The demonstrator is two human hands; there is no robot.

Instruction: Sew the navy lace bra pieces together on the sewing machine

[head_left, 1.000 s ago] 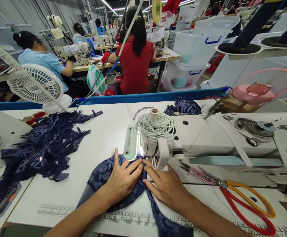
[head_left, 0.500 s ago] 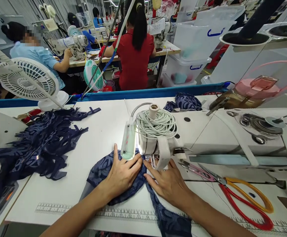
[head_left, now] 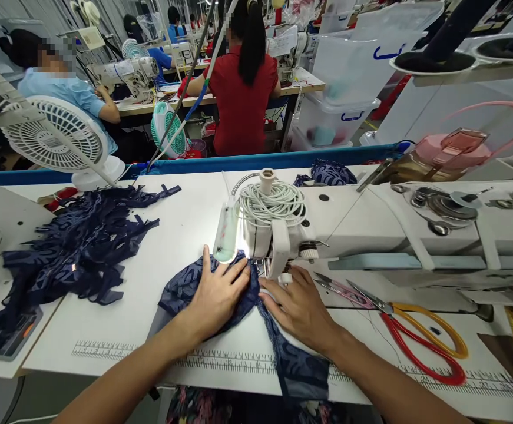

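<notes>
The tabletop (head_left: 185, 229) had a bare white patch at left of centre, between a heap of dark blue scraps (head_left: 77, 247) and the sewing machine (head_left: 357, 218), and a ruler-marked strip along its front edge, low in the frame. At right, orange-and-red scissors (head_left: 387, 307) and pink scissors (head_left: 348, 292) crowded the space beside the right forearm. The patterned blue cloth (head_left: 181, 291) lay at lower centre, its top reaching the machine's foot, a narrow tail hanging toward the front edge. The left hand (head_left: 218, 297) lay flat and open on it, fingers spread. The right hand (head_left: 303, 309) was apart from the left, fingers bent, thumb and forefinger at the cloth's right edge by the foot; whether they pinched it could not be told. Compared with half a second earlier, both hands kept their places by the foot, while the tail's end, formerly cut off by the bottom of the frame, had come fully into view.
</notes>
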